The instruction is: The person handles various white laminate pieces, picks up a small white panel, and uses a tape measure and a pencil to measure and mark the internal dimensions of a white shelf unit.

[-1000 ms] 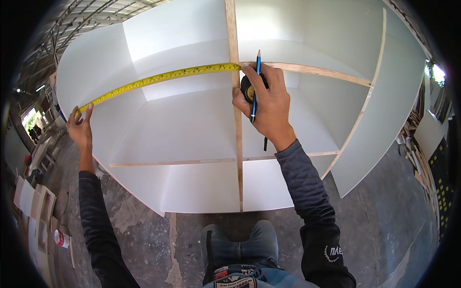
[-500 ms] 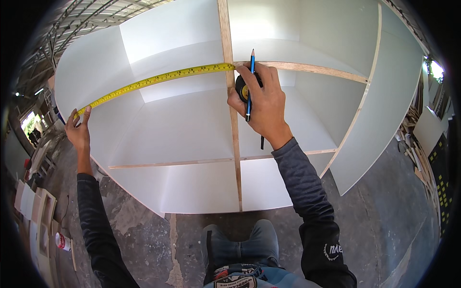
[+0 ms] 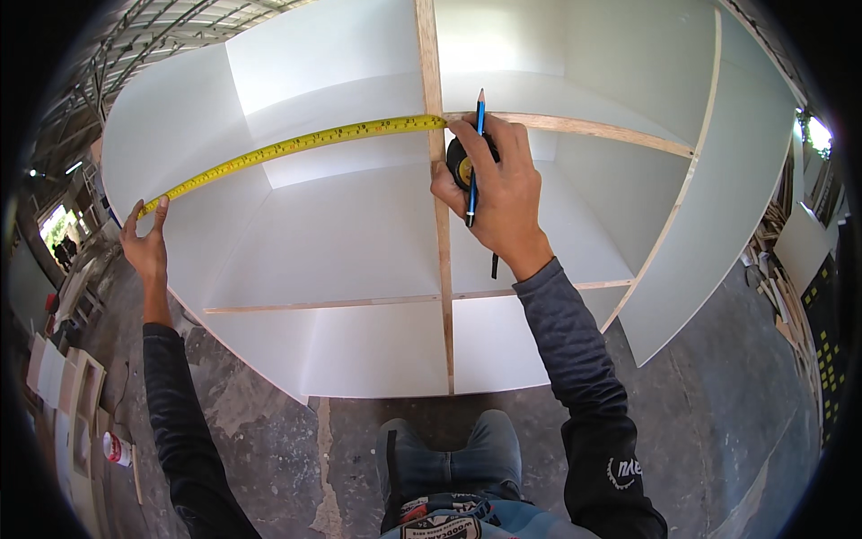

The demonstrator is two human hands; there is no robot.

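Note:
A yellow tape measure point(image 3: 296, 144) is drawn out across the left half of a white cabinet carcass point(image 3: 323, 238). Its free end is pinched by my left hand point(image 3: 146, 247) at the cabinet's left side edge. Gripped in my right hand point(image 3: 510, 193) is the black tape case point(image 3: 459, 163), just right of the upright divider point(image 3: 441, 234). The blade crosses that divider's front edge. Between the same right-hand fingers sits a blue pencil point(image 3: 477, 153), its sharpened tip pointing up and away. A dark strap point(image 3: 494, 266) hangs below the right hand.
A shelf edge point(image 3: 593, 128) continues right of the divider, and a lower shelf edge point(image 3: 323, 304) runs nearer me. Board offcuts point(image 3: 779, 301) lie at the right; wooden frames point(image 3: 83, 404) and a white-and-red tub point(image 3: 117, 449) stand at the left on the concrete floor point(image 3: 242, 377).
My right hand, with the tape case and pencil, has shifted very slightly right in the picture, along with the divider. My left hand stays at the cabinet's left edge.

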